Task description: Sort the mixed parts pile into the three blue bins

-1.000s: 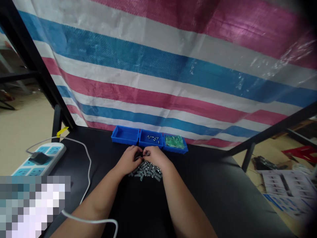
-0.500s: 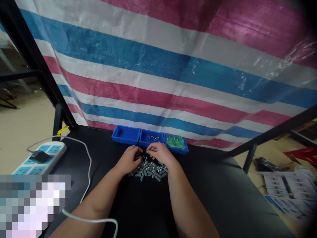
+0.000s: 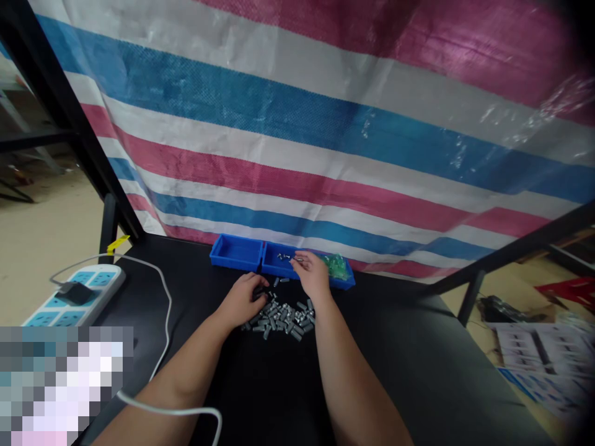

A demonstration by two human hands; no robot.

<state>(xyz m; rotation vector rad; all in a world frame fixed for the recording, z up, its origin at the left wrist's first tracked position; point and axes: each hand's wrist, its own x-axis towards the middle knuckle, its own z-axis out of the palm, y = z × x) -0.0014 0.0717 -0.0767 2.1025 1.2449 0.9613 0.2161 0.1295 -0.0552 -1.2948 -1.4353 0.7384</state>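
Grey metal pieces [image 3: 279,319], a loose pile of them, sit on the black table [image 3: 385,334], in from its far edge, some glinting brighter than others. Left hand [image 3: 242,300] at the pile's left side, thumb and fingers parted in a loose curl; I can't see anything gripped there. And the right hand [image 3: 312,275] is over the middle blue tray [image 3: 274,266] at the far edge, thumb and forefinger nearly together! A shiny bit shows right at those fingertips, but pinched or lying behind, I cannot tell. Small screws [image 3: 281,256] lie in that tray, just beside the fingers. Right-hand tray [image 3: 344,284] has a green packet [image 3: 337,266], partly behind the hand. On to lettering: a yellow tag [image 3: 118,243] by the table's far left corner, unreadable; printed sheets [image 3: 515,347] beyond the right edge, too blurred to read.
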